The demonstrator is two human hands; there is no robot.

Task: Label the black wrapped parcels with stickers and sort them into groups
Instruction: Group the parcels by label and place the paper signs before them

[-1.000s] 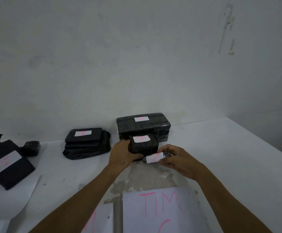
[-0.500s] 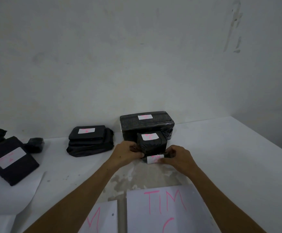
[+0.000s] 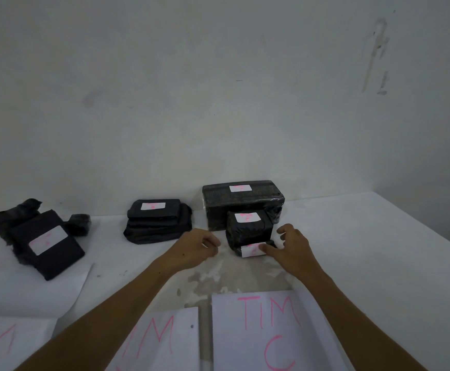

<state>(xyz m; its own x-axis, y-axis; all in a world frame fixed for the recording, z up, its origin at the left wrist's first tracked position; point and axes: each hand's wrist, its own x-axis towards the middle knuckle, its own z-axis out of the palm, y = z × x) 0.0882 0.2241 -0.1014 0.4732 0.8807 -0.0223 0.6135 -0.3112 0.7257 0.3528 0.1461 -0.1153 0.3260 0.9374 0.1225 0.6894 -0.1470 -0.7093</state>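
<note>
White table [image 3: 379, 250], left hand [image 3: 194, 247] released off medium parcel [image 3: 248, 228], right hand [image 3: 293, 247] fingertips touching small parcel [image 3: 253, 249]

Setting: bare sorting or packing station, not a furnished room. Plain scuffed white wall [image 3: 218, 103] behind a white-painted surface [image 3: 365, 250] with worn, chipped patches. White paper sheets with pink hand-lettering [image 3: 258, 330] lie along the near edge; black plastic-wrapped parcels with white stickers [image 3: 242, 202] sit in separate groups.
</note>
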